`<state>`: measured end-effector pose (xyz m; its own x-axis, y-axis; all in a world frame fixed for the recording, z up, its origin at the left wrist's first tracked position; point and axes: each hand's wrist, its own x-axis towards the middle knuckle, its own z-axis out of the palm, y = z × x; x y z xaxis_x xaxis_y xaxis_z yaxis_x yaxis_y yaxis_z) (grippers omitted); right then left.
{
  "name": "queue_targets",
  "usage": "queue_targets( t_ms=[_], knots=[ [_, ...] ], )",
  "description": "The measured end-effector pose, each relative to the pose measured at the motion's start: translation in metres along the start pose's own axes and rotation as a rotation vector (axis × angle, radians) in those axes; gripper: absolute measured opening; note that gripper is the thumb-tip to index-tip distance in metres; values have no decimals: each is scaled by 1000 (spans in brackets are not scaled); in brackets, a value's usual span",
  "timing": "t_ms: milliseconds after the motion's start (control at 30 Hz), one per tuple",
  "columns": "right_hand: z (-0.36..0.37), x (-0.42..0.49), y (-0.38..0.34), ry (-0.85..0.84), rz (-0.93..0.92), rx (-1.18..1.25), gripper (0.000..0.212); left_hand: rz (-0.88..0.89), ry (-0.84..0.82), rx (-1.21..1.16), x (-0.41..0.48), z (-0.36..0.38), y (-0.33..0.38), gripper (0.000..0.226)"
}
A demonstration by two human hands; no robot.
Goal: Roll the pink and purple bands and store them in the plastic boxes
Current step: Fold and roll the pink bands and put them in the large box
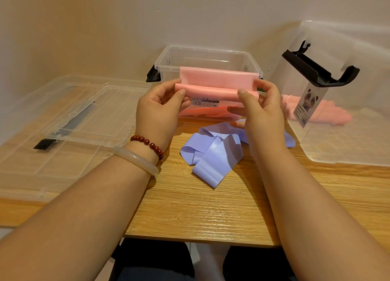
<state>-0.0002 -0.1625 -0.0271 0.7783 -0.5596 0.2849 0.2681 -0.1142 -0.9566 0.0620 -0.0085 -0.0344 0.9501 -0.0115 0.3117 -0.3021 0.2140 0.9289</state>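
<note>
Two grips: left hand (158,114), right hand (261,111) pinch pink band (219,78) | partly rolled, smooth | purple band (219,156) loose, crumpled

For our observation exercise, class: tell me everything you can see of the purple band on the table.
The purple band is a wide, flat strip, pale lilac, smooth with a slight sheen, like thin rubber. It lies unrolled in loose folds and loops on the wooden table, in front of the small clear box. The right hand, raised before it, hides part of it; neither hand grips it.
</note>
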Motion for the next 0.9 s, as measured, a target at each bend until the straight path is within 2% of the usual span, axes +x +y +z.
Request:
queue_targets(
  t_ms=[67,133,367,667,900],
  knots=[
    [-1,1,1,113,18,11,28,-7,18,-15,0,1,1,18],
    [0,1,2,148,19,-12,27,-12,19,-28,0,1,1,18],
    [-1,0,5,128,-78,-88,34,-1,5,-18,1,0,0,20],
    [-5,7,5,40,-50,1,20,-27,-72,59,1,-3,1,18],
    [-6,11,8,71,-38,-13,8,-88,-58,16,1,-2,2,11]
  ],
)
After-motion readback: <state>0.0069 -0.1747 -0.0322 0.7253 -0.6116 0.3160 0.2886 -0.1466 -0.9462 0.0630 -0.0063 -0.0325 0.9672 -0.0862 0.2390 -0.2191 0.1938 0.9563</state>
